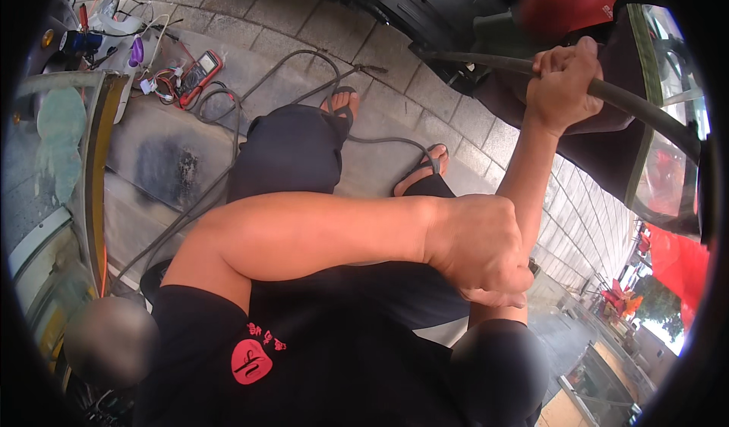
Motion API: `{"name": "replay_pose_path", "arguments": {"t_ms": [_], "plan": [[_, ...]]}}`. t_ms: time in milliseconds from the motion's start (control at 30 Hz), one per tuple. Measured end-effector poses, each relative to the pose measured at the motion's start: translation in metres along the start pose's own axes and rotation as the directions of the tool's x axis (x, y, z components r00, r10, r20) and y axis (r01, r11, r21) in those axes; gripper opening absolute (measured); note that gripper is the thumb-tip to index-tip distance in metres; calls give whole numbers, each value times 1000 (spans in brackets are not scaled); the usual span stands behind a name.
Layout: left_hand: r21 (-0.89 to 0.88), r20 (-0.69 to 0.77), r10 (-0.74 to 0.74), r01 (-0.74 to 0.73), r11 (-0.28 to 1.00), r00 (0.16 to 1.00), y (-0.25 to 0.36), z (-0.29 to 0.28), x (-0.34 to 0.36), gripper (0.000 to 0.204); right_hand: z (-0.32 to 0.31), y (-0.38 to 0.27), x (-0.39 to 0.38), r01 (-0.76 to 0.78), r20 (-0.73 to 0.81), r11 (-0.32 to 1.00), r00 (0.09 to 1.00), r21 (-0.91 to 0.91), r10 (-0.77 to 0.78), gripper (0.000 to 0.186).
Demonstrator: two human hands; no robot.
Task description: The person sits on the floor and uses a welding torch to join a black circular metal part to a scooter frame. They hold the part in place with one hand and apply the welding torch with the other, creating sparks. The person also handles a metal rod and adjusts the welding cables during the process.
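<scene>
Paving (326, 26) of pale slabs is spread beneath everything, and the upper edge is filled by a vehicle's dark bodywork (433, 17). At the left, a framed glass panel (61, 142) is stood upright, its edge bent by the lens. At the upper right, a dark cover (604, 153) is hung with a clear window, apparently placed there as a weather screen.

Just before that cover, the dark bar (642, 114) is seen, crossing the upper right at a slant. It is encircled by the right hand (566, 85), whose fingers are wrapped right around it, presumably because a full grip gives the firmest hold on a round section. The left hand (480, 246) is curled into a fist and laid across the right forearm (535, 176), perhaps for bracing; whether anything is enclosed in it cannot be told.

Around the legs, a long grey cable (282, 62) is looped loosely, its slack probably left so that it can be drawn without strain. Beyond the knee, a red-edged meter (201, 77) is laid face up, likely so that its display can be read from above. Beside it, small wire connectors (161, 85) are bunched, and a purple-handled item (137, 51) is set near them.
</scene>
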State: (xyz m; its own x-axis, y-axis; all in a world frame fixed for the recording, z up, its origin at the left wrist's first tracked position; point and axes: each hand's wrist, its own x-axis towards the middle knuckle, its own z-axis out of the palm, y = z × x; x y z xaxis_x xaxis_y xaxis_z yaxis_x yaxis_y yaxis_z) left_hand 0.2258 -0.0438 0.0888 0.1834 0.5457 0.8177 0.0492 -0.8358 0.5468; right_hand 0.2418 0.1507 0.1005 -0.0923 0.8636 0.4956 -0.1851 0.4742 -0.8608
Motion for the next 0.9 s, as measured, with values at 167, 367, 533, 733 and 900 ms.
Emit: {"name": "replay_pose_path", "arguments": {"t_ms": [167, 367, 533, 733, 900], "plan": [[-8, -36, 28, -29, 1000, 999, -5, 2, 4, 34, 1, 28, -14, 6, 19, 997, 1000, -79, -5, 43], [16, 5, 10, -10, 1000, 1000, -3, 1, 1, 35, -2, 19, -6, 8, 11, 999, 1000, -53, -7, 45], [13, 6, 0, 0, 1000, 1000, 1, 2, -1, 34, -17, -7, 11, 47, 103, 998, 993, 49, -52, 44], [8, 11, 8, -8, 1000, 1000, -1, -1, 0, 35, -12, 7, 13, 8, 1, 998, 1000, -67, -8, 43], [21, -9, 10, -10, 1000, 1000, -2, 3, 3, 36, -7, 14, 2, 60, 13, 993, 998, -101, -59, 47]]}}
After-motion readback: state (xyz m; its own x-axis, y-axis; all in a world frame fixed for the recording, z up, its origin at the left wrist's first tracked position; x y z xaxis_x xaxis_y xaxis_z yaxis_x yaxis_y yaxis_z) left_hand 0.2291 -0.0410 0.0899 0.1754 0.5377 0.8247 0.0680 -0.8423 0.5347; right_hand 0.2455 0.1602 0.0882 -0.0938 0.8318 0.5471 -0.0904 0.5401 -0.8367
